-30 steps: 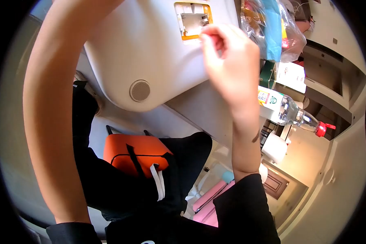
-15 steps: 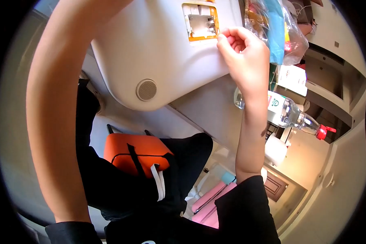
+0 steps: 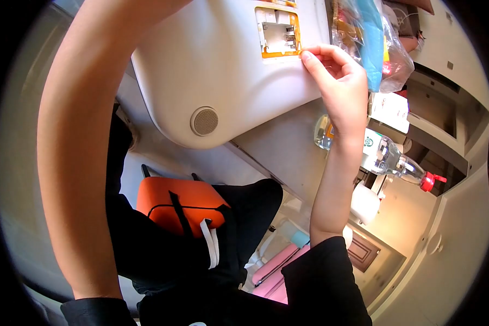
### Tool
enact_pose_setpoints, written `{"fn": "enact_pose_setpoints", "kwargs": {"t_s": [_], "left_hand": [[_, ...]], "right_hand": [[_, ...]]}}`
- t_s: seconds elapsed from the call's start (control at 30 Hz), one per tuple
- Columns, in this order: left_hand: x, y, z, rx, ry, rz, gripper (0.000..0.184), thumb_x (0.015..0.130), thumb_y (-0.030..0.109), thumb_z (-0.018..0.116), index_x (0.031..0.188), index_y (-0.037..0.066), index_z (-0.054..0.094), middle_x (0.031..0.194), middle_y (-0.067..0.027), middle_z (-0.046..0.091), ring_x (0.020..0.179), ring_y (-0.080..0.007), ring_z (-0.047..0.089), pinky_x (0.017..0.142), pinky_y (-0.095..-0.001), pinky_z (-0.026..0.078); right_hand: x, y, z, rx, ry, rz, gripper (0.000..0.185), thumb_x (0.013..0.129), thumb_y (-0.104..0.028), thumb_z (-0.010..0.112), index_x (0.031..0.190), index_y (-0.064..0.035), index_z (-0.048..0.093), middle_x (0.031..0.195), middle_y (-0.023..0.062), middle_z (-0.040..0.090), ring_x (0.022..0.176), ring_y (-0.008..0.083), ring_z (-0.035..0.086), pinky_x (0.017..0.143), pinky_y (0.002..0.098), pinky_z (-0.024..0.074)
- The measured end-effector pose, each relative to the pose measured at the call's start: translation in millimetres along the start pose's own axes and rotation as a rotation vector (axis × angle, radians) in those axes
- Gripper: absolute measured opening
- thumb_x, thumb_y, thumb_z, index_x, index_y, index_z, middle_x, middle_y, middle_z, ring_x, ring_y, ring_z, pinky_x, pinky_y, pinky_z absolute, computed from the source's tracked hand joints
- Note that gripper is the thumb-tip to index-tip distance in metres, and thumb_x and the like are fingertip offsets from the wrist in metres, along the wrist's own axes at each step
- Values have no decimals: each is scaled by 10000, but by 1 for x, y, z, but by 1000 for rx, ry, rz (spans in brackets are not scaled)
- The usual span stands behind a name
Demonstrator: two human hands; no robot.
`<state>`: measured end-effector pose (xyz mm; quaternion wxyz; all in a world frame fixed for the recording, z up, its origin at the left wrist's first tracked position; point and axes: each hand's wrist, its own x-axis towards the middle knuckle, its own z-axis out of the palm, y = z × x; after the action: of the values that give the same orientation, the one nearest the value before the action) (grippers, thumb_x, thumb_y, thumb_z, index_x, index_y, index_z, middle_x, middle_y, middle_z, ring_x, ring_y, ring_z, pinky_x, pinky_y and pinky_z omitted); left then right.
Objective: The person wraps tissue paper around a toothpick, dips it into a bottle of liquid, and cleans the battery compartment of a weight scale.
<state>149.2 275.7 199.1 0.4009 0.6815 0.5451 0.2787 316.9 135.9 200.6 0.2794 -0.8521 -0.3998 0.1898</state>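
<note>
My right hand is at the lower right corner of a rectangular opening in a large white panel. Its thumb and index finger are pinched together against an amber strip that borders the opening. Whatever lies between the fingertips is too small to make out. Inside the opening is a pale recess with small metal parts along its right side. A round mesh disc is set into the panel lower down. My left forearm reaches over the panel's left side and out past the top edge, so the left hand is hidden.
An orange case with black cords and a white strap rests by my lap. To the right are a clear bottle with a red cap, plastic bags and a white paper. Pink objects lie below.
The panel and opening appear slightly further right and lower in view. My right hand shifts with them, staying at the same corner, its index finger a little straighter.
</note>
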Motion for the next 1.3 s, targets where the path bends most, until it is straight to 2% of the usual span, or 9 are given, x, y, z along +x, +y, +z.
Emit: {"fn": "enact_pose_setpoints", "kwargs": {"t_s": [0.03,0.47,0.7,0.8,0.97,1.0,1.03,1.2,1.3], "left_hand": [[0,1,0,-4,-2,-12,693,665,73,666,1303,61,395,1216,-230,359,1197,-404,397,1019,-414,406],[1,-1,12,79,76,-10,672,681,81,667,1296,70,397,1229,-220,361,1213,-390,388,1030,-423,400],[2,8,0,36,36,-24,679,694,88,661,1313,59,384,1229,-225,365,1205,-390,403,1016,-417,419],[11,16,-7,-36,-73,-260,672,698,90,658,1312,54,385,1231,-228,362,1199,-390,409,1009,-419,427],[-2,5,11,94,67,-62,674,694,97,653,1311,44,388,1233,-233,360,1192,-390,411,1012,-421,415],[-2,4,13,142,113,-58,674,693,99,653,1310,42,389,1233,-235,361,1192,-390,409,1011,-421,414],[2,-2,12,123,99,-23,671,690,105,654,1305,38,395,1236,-236,362,1199,-392,401,1013,-424,407],[2,-1,-1,-42,-35,-35,656,685,116,655,1288,29,413,1234,-240,376,1211,-394,382,1021,-424,389],[3,-10,13,82,83,40,647,688,112,654,1284,27,418,1236,-243,382,1210,-390,387,1030,-417,381]], "right_hand": [[0,1,1,1,32,-42,129,801,-77,667,902,3,685,765,8,656,640,37,523,607,197,452],[-1,1,-2,7,119,-216,223,770,-46,679,992,-26,664,819,32,683,698,71,576,644,207,455],[0,-9,5,-295,137,-390,254,750,-21,670,972,-47,549,790,59,678,743,151,640,657,251,477],[-1,-10,6,-373,124,-445,267,764,-17,676,972,-39,510,815,66,673,748,144,615,673,249,472],[-1,-6,5,-401,54,-521,293,774,-7,686,993,-30,492,840,53,673,752,117,591,701,242,472],[1,-6,7,-394,71,-551,269,772,5,662,982,-33,498,828,73,658,752,164,622,700,273,490],[2,-6,8,-389,89,-581,248,770,17,639,971,-36,504,815,93,643,752,212,652,699,305,508],[9,-8,8,-396,87,-586,197,777,22,639,929,-26,523,810,94,646,762,209,652,706,299,509],[3,-1,5,-372,64,-576,150,785,25,636,893,-18,540,815,92,649,772,208,652,714,294,508]]}}
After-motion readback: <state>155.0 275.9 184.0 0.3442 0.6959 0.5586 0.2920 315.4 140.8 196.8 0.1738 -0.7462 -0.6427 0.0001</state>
